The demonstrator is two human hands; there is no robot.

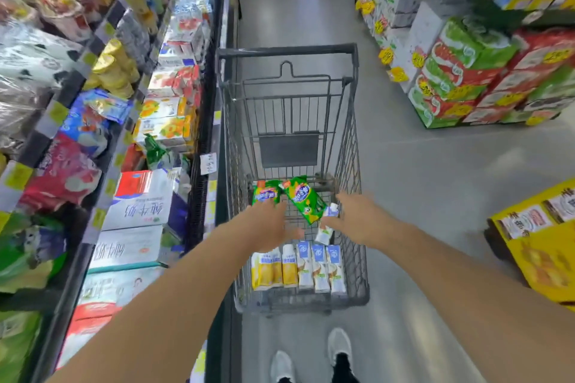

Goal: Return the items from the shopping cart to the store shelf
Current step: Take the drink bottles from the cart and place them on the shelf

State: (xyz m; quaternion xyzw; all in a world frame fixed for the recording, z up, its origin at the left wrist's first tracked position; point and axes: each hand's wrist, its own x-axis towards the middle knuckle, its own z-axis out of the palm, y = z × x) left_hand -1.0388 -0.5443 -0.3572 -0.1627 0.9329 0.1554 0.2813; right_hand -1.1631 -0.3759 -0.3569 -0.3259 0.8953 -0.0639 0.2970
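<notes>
A grey wire shopping cart (354,140) stands in the aisle in front of me. Two green snack packets (303,200) lie at its far end. A row of yellow cartons (267,270) and white-and-blue cartons (320,267) stands at its near end. My left hand (269,227) reaches into the cart with fingers spread, its fingertips at the left green packet (264,191). My right hand (357,221) reaches in from the right and grips a tilted white-and-blue carton (325,228) above the row. The store shelf (199,146) runs along the left.
The left shelf holds boxed milk (140,205), juice cartons, yellow cups and bagged snacks. Stacked green, red and white cases (460,71) fill the right side of the aisle. A yellow display box (541,242) sits near right. Grey floor stretches ahead past the cart.
</notes>
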